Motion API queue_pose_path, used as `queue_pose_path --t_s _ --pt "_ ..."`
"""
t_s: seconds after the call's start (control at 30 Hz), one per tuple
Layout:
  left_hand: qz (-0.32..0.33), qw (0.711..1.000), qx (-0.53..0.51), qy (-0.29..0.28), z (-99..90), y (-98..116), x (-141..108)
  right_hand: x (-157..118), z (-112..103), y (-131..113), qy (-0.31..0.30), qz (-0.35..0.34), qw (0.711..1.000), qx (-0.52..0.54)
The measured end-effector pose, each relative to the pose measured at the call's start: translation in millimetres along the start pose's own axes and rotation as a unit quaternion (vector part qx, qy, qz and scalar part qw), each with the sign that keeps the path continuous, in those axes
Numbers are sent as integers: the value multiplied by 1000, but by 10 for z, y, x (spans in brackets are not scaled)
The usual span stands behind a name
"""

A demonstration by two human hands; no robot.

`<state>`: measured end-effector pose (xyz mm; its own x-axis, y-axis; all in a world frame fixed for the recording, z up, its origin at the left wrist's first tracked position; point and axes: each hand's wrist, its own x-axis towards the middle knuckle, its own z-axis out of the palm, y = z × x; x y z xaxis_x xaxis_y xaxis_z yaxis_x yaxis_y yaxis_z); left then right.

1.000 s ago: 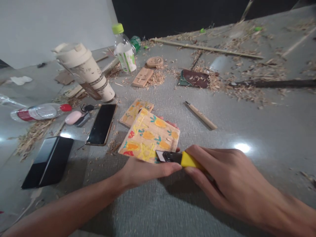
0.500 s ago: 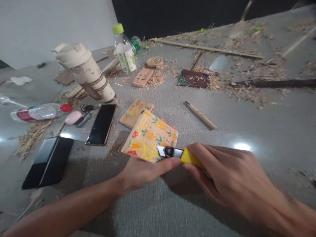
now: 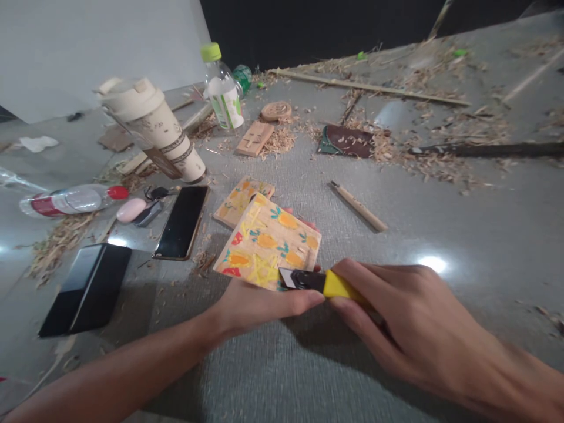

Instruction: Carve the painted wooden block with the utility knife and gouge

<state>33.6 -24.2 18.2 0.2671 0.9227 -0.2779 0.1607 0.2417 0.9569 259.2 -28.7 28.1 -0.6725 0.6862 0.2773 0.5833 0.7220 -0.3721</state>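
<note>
A square wooden board [image 3: 264,241], painted with orange pineapples, yellow strokes and red spots, rests tilted in my left hand [image 3: 259,305]. The left fingers are mostly under it, with fingertips showing at the far right edge. My right hand [image 3: 409,323] is closed round the yellow handle of a utility knife [image 3: 337,286]. Its blade lies at the board's near right edge, and my left thumb is just beside the knife's metal neck. Behind the held board, a second painted board [image 3: 240,200] lies on the table, partly covered by it.
A wood-handled carving tool [image 3: 358,205] lies to the right. On the left are a phone [image 3: 181,223], a folded black device [image 3: 86,288], a tumbler [image 3: 154,126] and a lying bottle [image 3: 74,201]. Farther back are an upright bottle [image 3: 224,97], a carved wood block [image 3: 254,138] and wood shavings [image 3: 427,158].
The knife blade has shifted slightly left and down along the board's near edge. The board has tilted a little toward the camera. Nothing on the table has moved.
</note>
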Motion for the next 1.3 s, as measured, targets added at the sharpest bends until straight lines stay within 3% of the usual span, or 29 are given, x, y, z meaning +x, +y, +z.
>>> queue_pose_path --t_s 0.4,0.93,1.3 --pt "-4 1000 -25 -8 0 23 -17 -21 -1 1 -20 9 999 29" --pt "-83 997 -1 -4 -4 44 -23 -21 1 -3 -22 6 998 56" --pt "0 999 -18 -27 -37 -16 -14 -4 -22 -12 -65 46 989 122"
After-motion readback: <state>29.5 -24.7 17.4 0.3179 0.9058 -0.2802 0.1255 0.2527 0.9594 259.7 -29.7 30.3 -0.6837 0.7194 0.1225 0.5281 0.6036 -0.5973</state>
